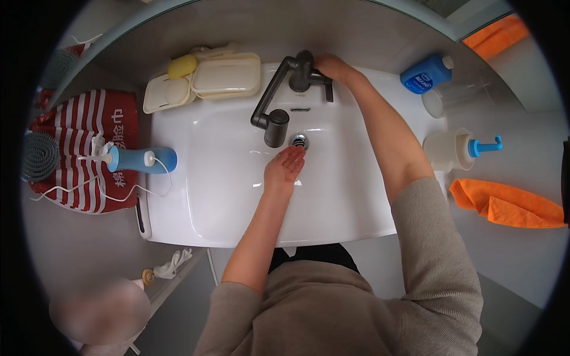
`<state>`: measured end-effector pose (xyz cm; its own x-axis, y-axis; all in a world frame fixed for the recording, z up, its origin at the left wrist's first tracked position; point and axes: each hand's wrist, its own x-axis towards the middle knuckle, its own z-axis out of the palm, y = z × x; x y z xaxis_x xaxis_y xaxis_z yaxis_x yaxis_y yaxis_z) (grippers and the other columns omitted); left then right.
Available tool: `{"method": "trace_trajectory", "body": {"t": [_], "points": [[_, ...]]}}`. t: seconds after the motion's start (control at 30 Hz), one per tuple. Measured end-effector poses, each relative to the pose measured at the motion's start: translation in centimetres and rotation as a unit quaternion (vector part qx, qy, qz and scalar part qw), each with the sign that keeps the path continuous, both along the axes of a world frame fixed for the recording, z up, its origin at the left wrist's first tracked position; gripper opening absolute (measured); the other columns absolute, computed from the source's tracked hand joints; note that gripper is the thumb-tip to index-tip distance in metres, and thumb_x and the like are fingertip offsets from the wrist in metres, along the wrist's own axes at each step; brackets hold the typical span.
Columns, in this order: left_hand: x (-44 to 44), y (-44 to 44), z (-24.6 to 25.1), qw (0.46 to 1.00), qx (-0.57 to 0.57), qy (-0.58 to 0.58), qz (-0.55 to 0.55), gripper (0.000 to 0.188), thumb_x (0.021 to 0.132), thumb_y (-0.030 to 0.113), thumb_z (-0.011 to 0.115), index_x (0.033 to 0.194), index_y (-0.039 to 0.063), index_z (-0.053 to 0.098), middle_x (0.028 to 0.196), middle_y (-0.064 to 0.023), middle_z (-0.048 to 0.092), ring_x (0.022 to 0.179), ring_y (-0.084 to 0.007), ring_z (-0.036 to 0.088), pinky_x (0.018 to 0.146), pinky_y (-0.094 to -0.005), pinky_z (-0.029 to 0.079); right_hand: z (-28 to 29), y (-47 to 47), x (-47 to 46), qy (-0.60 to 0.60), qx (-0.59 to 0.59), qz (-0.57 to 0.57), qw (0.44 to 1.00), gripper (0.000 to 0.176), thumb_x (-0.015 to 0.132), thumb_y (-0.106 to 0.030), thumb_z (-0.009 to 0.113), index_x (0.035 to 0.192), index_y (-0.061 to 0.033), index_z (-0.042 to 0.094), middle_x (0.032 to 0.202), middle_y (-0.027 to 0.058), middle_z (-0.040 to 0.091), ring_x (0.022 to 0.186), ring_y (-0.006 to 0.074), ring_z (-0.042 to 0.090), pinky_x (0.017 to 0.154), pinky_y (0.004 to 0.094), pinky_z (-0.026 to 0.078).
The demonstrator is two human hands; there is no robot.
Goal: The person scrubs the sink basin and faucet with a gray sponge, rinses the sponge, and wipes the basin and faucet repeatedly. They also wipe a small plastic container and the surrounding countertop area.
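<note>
My left hand (286,167) is palm up over the white washbasin (343,187), just in front of the metal drain (299,141). It looks wet and holds nothing, its fingers slightly curled. Above it is the spout head of a dark grey jointed faucet (277,129); I cannot make out a stream of water. My right hand (331,69) reaches to the back right of the faucet body (303,73), beside the lever handle (328,89). Its fingertips are hidden behind the faucet, so its grip does not show.
Cream soap boxes (227,75) and yellow soap (181,66) stand back left. A blue oral irrigator (142,160) and red-striped bag (89,151) are left. Rightward are a blue bottle (425,75), pump bottle (449,149) and orange towel (507,202). A blurred person (100,311) appears lower left.
</note>
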<state>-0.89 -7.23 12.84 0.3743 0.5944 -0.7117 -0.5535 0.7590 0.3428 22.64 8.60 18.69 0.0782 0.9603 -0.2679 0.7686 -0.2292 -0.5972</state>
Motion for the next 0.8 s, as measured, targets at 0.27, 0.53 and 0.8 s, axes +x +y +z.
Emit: {"method": "trace_trajectory", "body": {"t": [0.27, 0.53, 0.8], "points": [[-0.1, -0.1, -0.3, 0.999, -0.001, 0.023, -0.024, 0.027, 0.093, 0.010, 0.037, 0.112, -0.006, 0.049, 0.115, -0.0195, 0.056, 0.108, -0.0294, 0.056, 0.087, -0.0365, 0.049, -0.4, -4.5, -2.1, -0.042, 0.206, 0.021, 0.977, 0.020, 0.084, -0.005, 0.046, 0.099, -0.0031, 0.059, 0.096, 0.0196, 0.060, 0.089, 0.0366, 0.055, 0.083, 0.0433, 0.044], [1.4, -0.3, -0.6, 0.998, -0.015, 0.014, -0.060, 0.026, 0.092, 0.009, 0.040, 0.110, -0.006, 0.049, 0.111, -0.0200, 0.058, 0.103, -0.0301, 0.058, 0.084, -0.0363, 0.050, -3.2, -8.0, -4.0, -0.102, 0.473, -0.022, 0.875, 0.037, 0.074, 0.009, 0.054, 0.110, -0.0009, 0.055, 0.103, 0.0185, 0.060, 0.097, 0.0366, 0.055, 0.094, 0.0402, 0.045], [0.3, 0.8, -1.0, 0.999, -0.004, 0.025, -0.043, 0.025, 0.091, 0.008, 0.039, 0.109, -0.006, 0.050, 0.111, -0.0197, 0.058, 0.103, -0.0296, 0.059, 0.084, -0.0365, 0.051, -3.2, -8.4, -2.9, -0.123, 0.447, 0.004, 0.886, 0.039, 0.074, 0.008, 0.054, 0.112, -0.0039, 0.056, 0.105, 0.0162, 0.060, 0.095, 0.0319, 0.059, 0.088, 0.0375, 0.049]]}}
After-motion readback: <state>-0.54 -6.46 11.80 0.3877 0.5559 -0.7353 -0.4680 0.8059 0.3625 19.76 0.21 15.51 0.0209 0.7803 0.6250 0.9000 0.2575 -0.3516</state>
